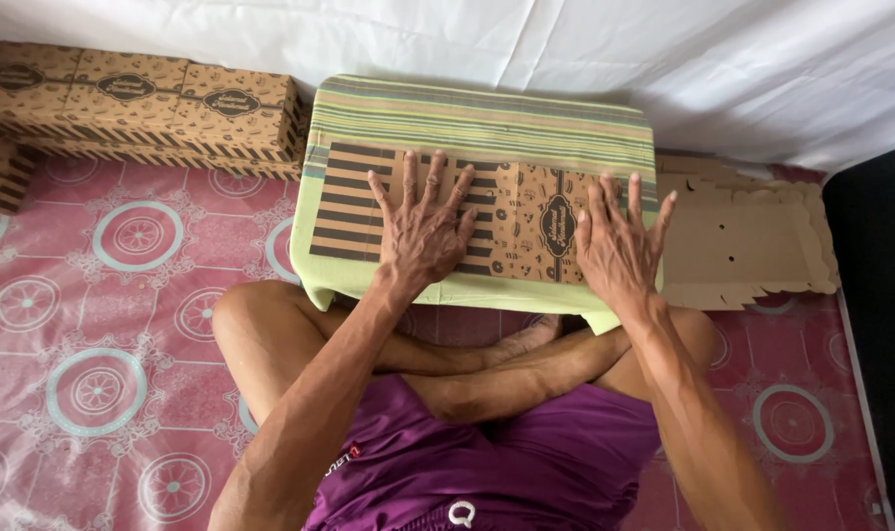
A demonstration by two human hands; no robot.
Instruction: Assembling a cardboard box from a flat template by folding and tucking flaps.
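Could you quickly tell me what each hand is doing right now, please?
Left hand: open, pressed flat on the brown printed flat cardboard box blank.
Right hand: open, flat on the same blank.

Purple shorts of smooth fabric [526,462] are worn, marked with small white print near the left leg and a white emblem at the waist. The arms and legs are left bare; no sleeves, rings or watch are seen.

A small table [487,108] draped in a green striped cloth [467,123] bears a flattened brown printed carton [511,211].
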